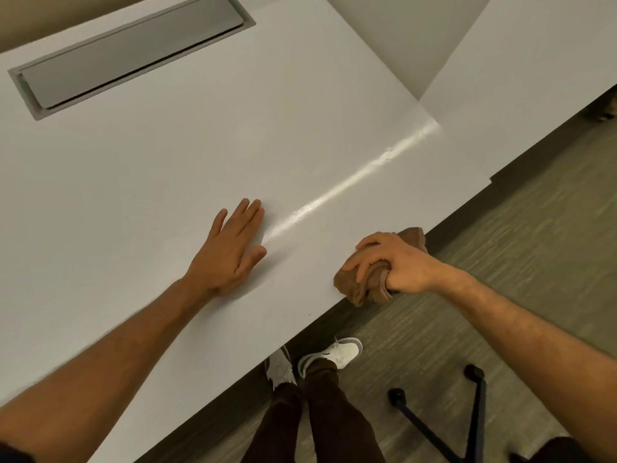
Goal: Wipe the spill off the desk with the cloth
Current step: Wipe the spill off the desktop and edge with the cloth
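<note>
A bunched brown cloth [362, 285] lies at the near edge of the white desk [140, 182], partly hanging over it. My right hand [390, 262] is shut on the cloth and presses it onto the desk. My left hand [230, 248] rests flat on the desk to the left, fingers spread, holding nothing. A shiny wet streak [350, 178] runs diagonally from beside my left fingertips up toward the desk's right corner, with small droplets partway along it.
A grey cable hatch [130, 51] is set into the desk at the far left. A second white desk [521, 78] adjoins on the right. Below the edge are my shoes [330, 355], carpet floor and a black chair base [467, 412].
</note>
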Demonstrator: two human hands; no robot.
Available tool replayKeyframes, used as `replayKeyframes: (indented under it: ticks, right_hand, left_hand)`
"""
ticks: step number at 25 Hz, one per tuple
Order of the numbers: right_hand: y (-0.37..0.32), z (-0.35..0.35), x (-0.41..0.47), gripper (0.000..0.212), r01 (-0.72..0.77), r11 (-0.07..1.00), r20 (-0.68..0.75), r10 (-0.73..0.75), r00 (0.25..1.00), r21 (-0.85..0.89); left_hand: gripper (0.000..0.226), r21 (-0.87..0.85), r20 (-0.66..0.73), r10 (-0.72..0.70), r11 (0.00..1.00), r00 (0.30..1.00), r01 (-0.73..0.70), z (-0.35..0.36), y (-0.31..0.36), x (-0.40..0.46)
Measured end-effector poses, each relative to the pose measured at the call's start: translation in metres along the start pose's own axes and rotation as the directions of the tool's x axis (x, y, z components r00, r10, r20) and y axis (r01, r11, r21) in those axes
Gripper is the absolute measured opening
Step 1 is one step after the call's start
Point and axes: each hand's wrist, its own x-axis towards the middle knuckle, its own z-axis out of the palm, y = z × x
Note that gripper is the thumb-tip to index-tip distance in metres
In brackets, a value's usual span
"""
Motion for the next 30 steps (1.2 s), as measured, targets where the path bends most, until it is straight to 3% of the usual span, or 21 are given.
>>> replayKeyframes:
  ticks: [3, 5, 7, 8, 10, 14, 17, 20, 23, 25, 27, 30]
  right_hand:
    - [0.012, -0.019, -0.01, 0.055, -0.078, 0.939, -0.249, 0.169, 0.954, 0.336]
    - [0.007, -0.016, 0.006, 0.054, -0.049, 0.85, -0.415, 0.305, 0.857, 0.524]
    - [-0.004, -0.001, 0.028, 0.052, -0.052, 0.817, -0.52, 0.413, 0.748, 0.574]
    - [-0.011, 0.01, 0.037, 0.056, -0.078, 0.827, -0.53, 0.426, 0.733, 0.557]
    - [-0.025, 0.036, 0.046, 0.069, -0.1, 0.898, -0.502, 0.329, 0.8, 0.428]
    - [-0.073, 0.074, 0.053, 0.067, 0.16, 0.98, -0.301, -0.118, 0.946, 0.119]
    - [-0.09, 0.084, 0.056, 0.056, 0.3, 0.954, -0.079, -0.3, 0.951, -0.023]
    - [-0.081, 0.081, 0.041, 0.048, 0.31, 0.95, 0.002, -0.31, 0.951, 0.02]
    - [-0.052, 0.069, 0.01, 0.049, 0.173, 0.978, -0.058, -0.167, 0.984, 0.119]
    - [-0.023, 0.063, -0.019, 0.05, 0.023, 0.958, -0.242, 0.049, 0.969, 0.285]
    - [0.007, 0.062, -0.047, 0.052, -0.024, 0.841, -0.469, 0.325, 0.821, 0.541]
    - [0.029, 0.064, -0.069, 0.043, 0.232, 0.566, -0.581, 0.578, 0.573, 0.791]
  left_hand:
    - [0.078, -0.009, -0.007, -0.001, 1.0, 1.0, 0.001, 0.002, 0.007, 0.017]
    - [0.079, 0.009, 0.023, -0.014, 1.0, 1.0, 0.013, 0.006, 0.007, 0.023]
    - [0.079, 0.032, 0.067, -0.039, 0.999, 0.997, 0.036, 0.012, 0.004, 0.024]
    - [0.078, 0.057, 0.076, -0.043, 0.998, 0.996, 0.039, 0.015, 0.003, 0.024]
    - [0.074, 0.118, 0.072, -0.035, 0.993, 0.997, 0.027, 0.02, 0.0, 0.023]
    - [0.07, 0.1, 0.057, -0.018, 0.995, 0.998, 0.012, 0.022, -0.003, 0.024]
    - [0.07, 0.068, 0.048, -0.02, 0.998, 0.999, 0.017, 0.021, -0.005, 0.025]
    - [0.078, 0.072, 0.036, -0.028, 0.997, 0.999, 0.025, 0.021, -0.002, 0.025]
    - [0.092, -0.043, -0.003, -0.085, 0.995, 0.996, 0.085, 0.019, 0.006, 0.029]
    - [0.096, -0.158, -0.016, -0.121, 0.98, 0.993, 0.117, 0.018, 0.019, 0.034]
    - [0.094, -0.202, -0.003, -0.074, 0.977, 0.997, 0.072, 0.019, 0.04, 0.044]
    - [0.091, -0.218, 0.065, 0.053, 0.975, 0.996, -0.038, 0.024, 0.079, 0.074]
